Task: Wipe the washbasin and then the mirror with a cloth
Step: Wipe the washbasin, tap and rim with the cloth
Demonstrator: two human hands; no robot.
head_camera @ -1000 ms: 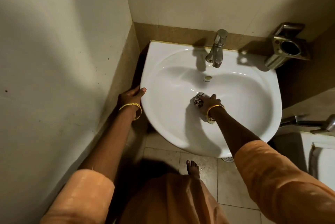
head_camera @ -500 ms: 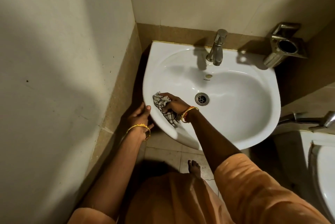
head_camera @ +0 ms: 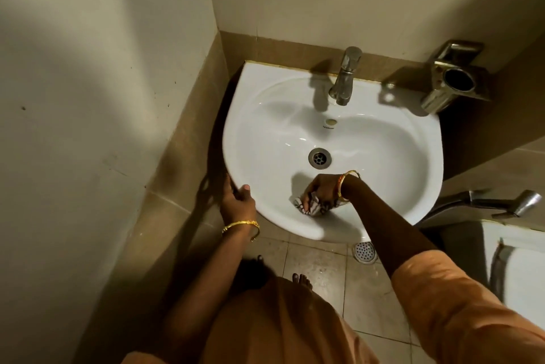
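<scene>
Mostly, we are seeing the checked cloth (head_camera: 309,206) only as a crumpled edge poking out under our right hand (head_camera: 323,190), whose curled fingers are clutching it against the near inner slope of the washbasin (head_camera: 383,157), just this side of the drain (head_camera: 320,158). Our left hand (head_camera: 239,200) is gripping the basin's near-left rim beside the wall, its fingers hidden beneath the edge and the thumb lying on top, while the bowl's right half is lying bare.
</scene>
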